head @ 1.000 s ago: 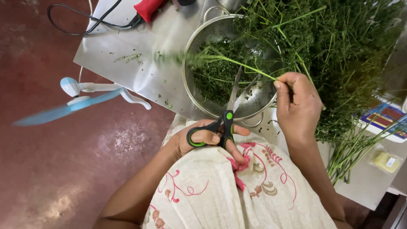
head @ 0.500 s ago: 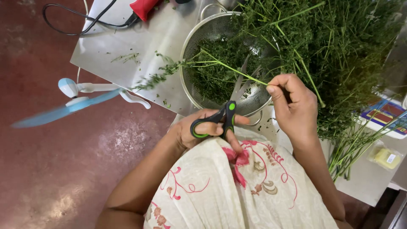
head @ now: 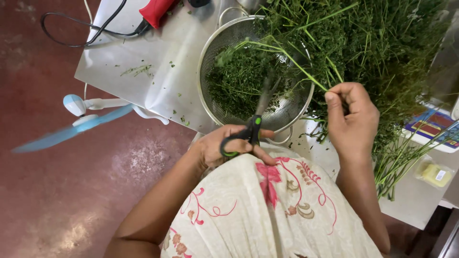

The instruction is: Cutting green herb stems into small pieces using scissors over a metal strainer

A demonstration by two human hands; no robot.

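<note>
My left hand [head: 224, 145] grips black scissors with green-lined handles [head: 248, 136]; their blades point up over a metal colander [head: 210, 95] that holds chopped green herb leaves [head: 239, 81]. My right hand [head: 351, 119] pinches a long green herb stem [head: 291, 59] that reaches left across the colander, its leafy end above the blades. A big heap of fresh green herbs [head: 373, 43] lies to the right of the colander, behind my right hand.
The colander stands on a steel table [head: 143, 57] with herb scraps on it. A red-handled tool with a black cord [head: 155, 12] lies at the back. A small fan with blue spinning blades [head: 76, 122] stands left over the red floor. Bare stems [head: 401, 162] and a yellow block [head: 435, 174] lie right.
My right hand has swung the stem to the right, so its leafy end now hangs over the colander instead of left of it. The scissors stay in my left hand.
</note>
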